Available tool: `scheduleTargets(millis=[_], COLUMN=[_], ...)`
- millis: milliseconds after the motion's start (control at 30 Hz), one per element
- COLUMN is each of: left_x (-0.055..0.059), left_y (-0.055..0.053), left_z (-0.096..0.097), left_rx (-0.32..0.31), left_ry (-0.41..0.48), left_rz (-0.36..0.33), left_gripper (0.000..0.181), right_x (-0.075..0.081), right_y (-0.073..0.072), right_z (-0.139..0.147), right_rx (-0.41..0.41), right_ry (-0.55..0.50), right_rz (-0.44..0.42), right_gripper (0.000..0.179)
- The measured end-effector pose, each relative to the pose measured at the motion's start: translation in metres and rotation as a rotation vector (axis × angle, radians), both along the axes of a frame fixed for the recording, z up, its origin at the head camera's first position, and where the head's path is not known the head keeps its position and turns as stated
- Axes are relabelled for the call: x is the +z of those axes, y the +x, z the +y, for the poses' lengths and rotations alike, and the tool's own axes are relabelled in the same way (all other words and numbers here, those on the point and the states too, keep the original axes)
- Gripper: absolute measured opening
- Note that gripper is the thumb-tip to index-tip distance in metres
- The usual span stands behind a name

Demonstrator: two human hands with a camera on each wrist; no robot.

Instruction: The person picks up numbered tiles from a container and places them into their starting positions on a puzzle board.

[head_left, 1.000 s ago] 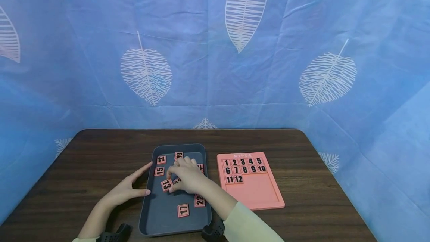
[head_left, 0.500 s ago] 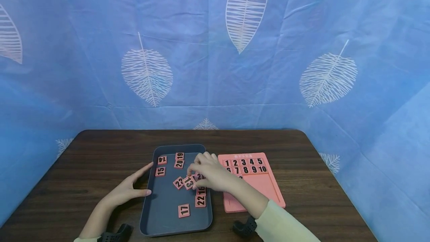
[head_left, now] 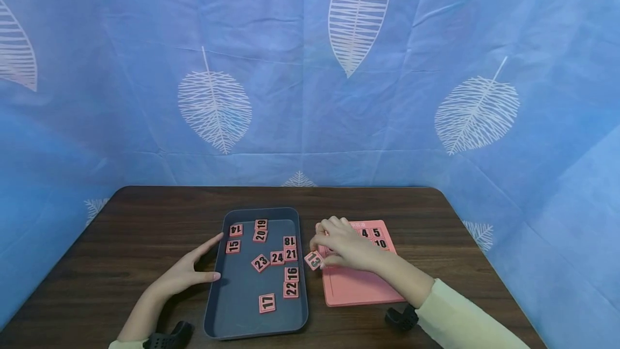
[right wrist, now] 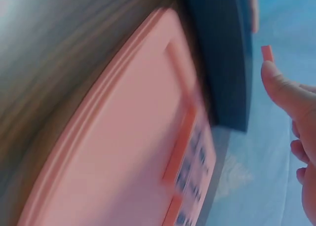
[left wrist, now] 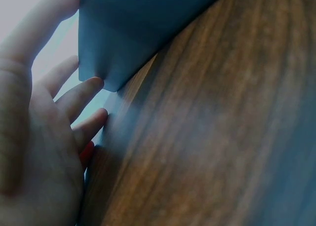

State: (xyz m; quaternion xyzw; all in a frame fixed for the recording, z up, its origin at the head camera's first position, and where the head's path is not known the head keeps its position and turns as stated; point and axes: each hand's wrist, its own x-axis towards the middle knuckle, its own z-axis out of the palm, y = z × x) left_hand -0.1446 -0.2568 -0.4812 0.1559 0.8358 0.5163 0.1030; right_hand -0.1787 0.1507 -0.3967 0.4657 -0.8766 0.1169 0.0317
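My right hand (head_left: 346, 245) pinches a pink number tile marked 13 (head_left: 314, 260) between thumb and fingers, over the left edge of the pink number board (head_left: 363, 290). In the right wrist view the tile (right wrist: 267, 53) shows edge-on at the thumb tip, raised above the board (right wrist: 133, 117). My left hand (head_left: 181, 271) touches the left rim of the dark grey tray (head_left: 232, 311) with spread, straight fingers; in the left wrist view its fingertips lie against the tray's outer wall (left wrist: 133, 33). The right hand hides part of the board's tile rows.
Several pink number tiles lie scattered in the tray, among them 17 (head_left: 267, 302), 23 (head_left: 260, 263) and 14 (head_left: 235, 230). Tray and board stand side by side on a dark wooden table (head_left: 160, 214). A blue leaf-patterned cloth (head_left: 290, 96) hangs behind.
My right hand has picked up tile 13 in the tray and carried it right, past the tray's right rim to the board's left edge. The left hand has stayed at the tray.
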Motion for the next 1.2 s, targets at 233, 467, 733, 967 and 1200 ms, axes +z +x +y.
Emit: scheduleTargets(millis=[233, 467, 733, 967, 1200], left_x=[0.001, 0.003, 0.001, 0.001, 0.001], left_y=[0.0, 0.0, 0.0, 0.0, 0.001], left_z=[-0.001, -0.001, 0.0, -0.001, 0.0], left_rx=[0.002, -0.001, -0.003, 0.003, 0.002], left_ry=[0.0, -0.005, -0.009, -0.014, -0.011], left_rz=[-0.01, 0.004, 0.014, 0.016, 0.008], left_gripper=[0.085, 0.085, 0.084, 0.085, 0.085], right_x=[-0.005, -0.009, -0.01, -0.014, -0.019], right_y=[-0.007, -0.012, -0.018, -0.026, -0.032], right_z=[0.038, 0.068, 0.09, 0.099, 0.1], right_rx=[0.012, 0.035, 0.056, 0.085, 0.1], right_ry=[0.031, 0.035, 0.084, 0.12, 0.182], right_rz=[0.04, 0.043, 0.06, 0.097, 0.08], right_gripper=[0.038, 0.035, 0.037, 0.035, 0.035])
